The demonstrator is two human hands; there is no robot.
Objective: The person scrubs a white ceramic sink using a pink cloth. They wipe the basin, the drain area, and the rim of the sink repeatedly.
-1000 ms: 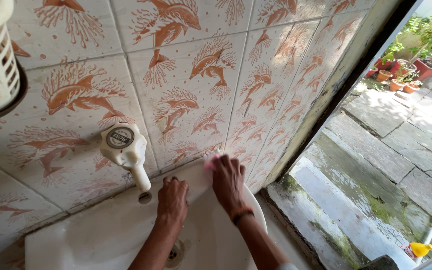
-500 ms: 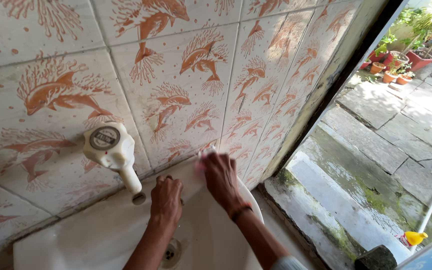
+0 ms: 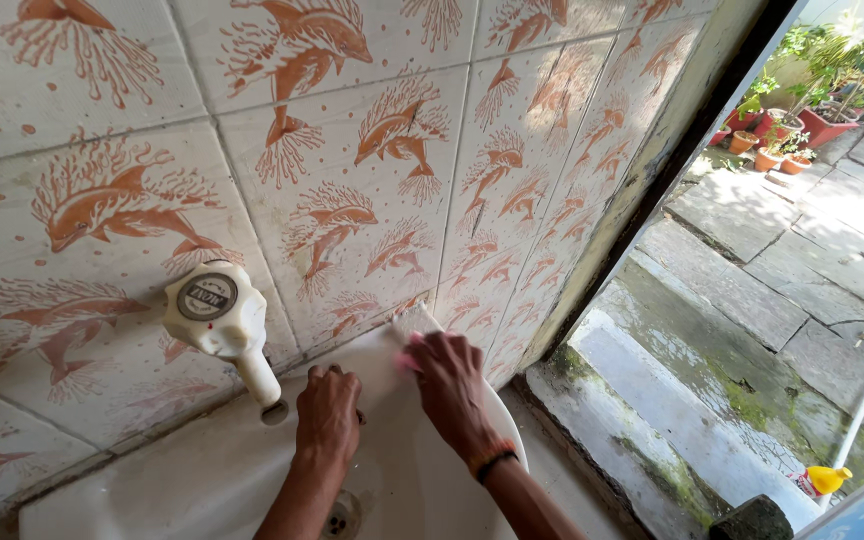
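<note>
Down over the white washbasin [image 3: 152, 480], my right hand [image 3: 449, 385] is curled tight on a small pink scrubber [image 3: 412, 345] at the back rim, just beside the dolphin-patterned tiles [image 3: 372, 200]. Short, firm strokes along that rim-to-tile seam should work best. My left hand [image 3: 328, 412] rests knuckles-up on the rim near the white tap [image 3: 224, 322], fingers folded under, holding nothing I can see.

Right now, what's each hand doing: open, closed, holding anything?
Left hand: curled, resting on the white sink; nothing visible held.
Right hand: closed on a pink scrubber against the rim.
</note>
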